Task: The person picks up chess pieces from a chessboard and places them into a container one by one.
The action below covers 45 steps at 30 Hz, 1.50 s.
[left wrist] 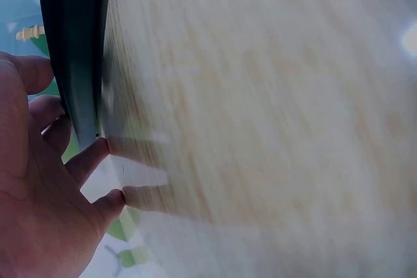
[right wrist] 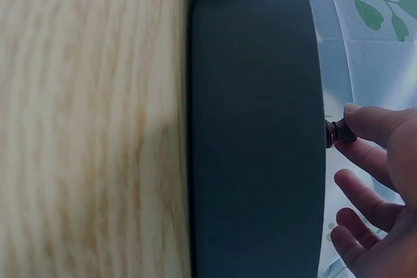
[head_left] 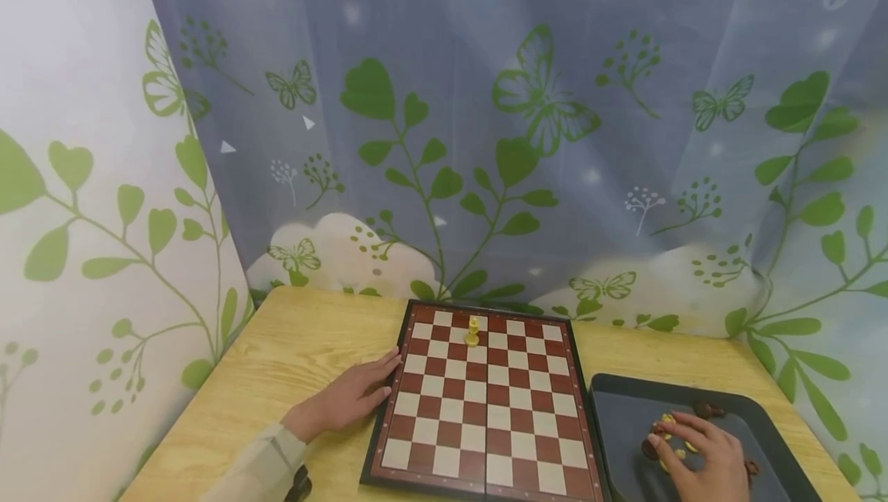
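Note:
A brown-and-white chessboard (head_left: 454, 413) with a dark rim lies on the table, and a yellow chess piece (head_left: 472, 334) stands near its far side. My left hand (head_left: 347, 394) touches the board's left edge, its fingers fairly straight; the left wrist view shows fingertips (left wrist: 98, 148) beside the dark side of the board. Over the dark grey tray (head_left: 617, 390), my right hand (head_left: 708, 459) pinches a dark brown chess piece (right wrist: 340, 133) between thumb and finger. Yellow pieces (head_left: 667, 421) lie in the tray under that hand, partly hidden by it.
Other dark brown pieces (head_left: 709, 409) lie in the tray, right of the board. The wooden table (head_left: 305, 332) ends against a hanging cloth (head_left: 444, 139) printed with leaves and butterflies. Near the left sleeve (head_left: 267, 459) lies a small dark object (head_left: 300, 484).

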Each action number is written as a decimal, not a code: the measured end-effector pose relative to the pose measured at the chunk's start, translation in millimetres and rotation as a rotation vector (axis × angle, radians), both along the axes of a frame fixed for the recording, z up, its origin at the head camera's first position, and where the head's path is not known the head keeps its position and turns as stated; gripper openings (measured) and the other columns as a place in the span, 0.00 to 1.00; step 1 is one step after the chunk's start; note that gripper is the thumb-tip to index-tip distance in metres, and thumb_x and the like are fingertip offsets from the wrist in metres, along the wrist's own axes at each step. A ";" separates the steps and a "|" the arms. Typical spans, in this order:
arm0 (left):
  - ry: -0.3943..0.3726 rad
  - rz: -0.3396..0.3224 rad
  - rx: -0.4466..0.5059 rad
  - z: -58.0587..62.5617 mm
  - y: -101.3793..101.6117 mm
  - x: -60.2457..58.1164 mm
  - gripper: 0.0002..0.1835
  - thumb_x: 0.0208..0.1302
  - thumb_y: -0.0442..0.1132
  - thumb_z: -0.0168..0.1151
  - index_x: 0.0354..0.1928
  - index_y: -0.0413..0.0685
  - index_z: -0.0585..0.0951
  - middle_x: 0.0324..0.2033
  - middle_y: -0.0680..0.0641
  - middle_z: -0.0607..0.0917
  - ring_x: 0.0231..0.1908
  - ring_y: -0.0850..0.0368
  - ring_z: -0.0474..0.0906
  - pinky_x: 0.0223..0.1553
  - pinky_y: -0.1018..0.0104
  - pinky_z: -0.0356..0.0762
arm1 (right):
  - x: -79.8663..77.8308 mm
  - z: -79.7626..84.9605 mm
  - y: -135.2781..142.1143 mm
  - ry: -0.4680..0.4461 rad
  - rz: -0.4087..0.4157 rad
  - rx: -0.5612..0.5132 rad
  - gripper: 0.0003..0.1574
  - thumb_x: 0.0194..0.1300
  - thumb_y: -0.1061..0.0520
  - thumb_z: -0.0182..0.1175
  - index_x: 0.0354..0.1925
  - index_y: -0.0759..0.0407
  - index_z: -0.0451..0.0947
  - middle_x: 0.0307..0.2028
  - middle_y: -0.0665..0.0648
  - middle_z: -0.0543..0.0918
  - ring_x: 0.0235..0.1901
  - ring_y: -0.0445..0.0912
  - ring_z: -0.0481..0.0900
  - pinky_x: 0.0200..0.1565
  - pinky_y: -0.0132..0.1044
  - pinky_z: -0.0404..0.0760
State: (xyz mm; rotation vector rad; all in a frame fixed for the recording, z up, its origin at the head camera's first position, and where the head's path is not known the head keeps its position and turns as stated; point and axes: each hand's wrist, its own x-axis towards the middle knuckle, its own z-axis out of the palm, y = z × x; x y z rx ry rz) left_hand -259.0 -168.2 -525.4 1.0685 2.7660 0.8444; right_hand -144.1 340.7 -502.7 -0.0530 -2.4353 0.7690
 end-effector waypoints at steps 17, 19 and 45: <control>-0.014 0.011 0.002 -1.0 0.9 0.2 0.30 0.81 0.43 0.46 0.76 0.31 0.60 0.77 0.35 0.57 0.74 0.32 0.59 0.71 0.34 0.59 | -0.6 -8.3 3.7 0.061 0.020 0.046 0.17 0.44 0.70 0.78 0.36 0.65 0.89 0.43 0.71 0.85 0.44 0.52 0.75 0.51 0.59 0.66; -0.012 0.008 0.001 -1.4 0.6 0.0 0.30 0.81 0.43 0.46 0.76 0.31 0.60 0.77 0.35 0.57 0.73 0.32 0.59 0.71 0.34 0.59 | 0.2 -8.1 2.3 0.052 0.023 0.043 0.17 0.45 0.69 0.78 0.37 0.66 0.89 0.43 0.71 0.85 0.44 0.63 0.73 0.51 0.59 0.66; -0.007 0.009 -0.003 -4.1 1.6 -1.7 0.30 0.81 0.44 0.46 0.76 0.31 0.60 0.77 0.35 0.58 0.73 0.33 0.60 0.71 0.35 0.61 | 5.1 7.6 -20.8 -0.083 0.123 -0.019 0.17 0.54 0.65 0.75 0.45 0.64 0.87 0.49 0.70 0.83 0.52 0.67 0.73 0.52 0.67 0.68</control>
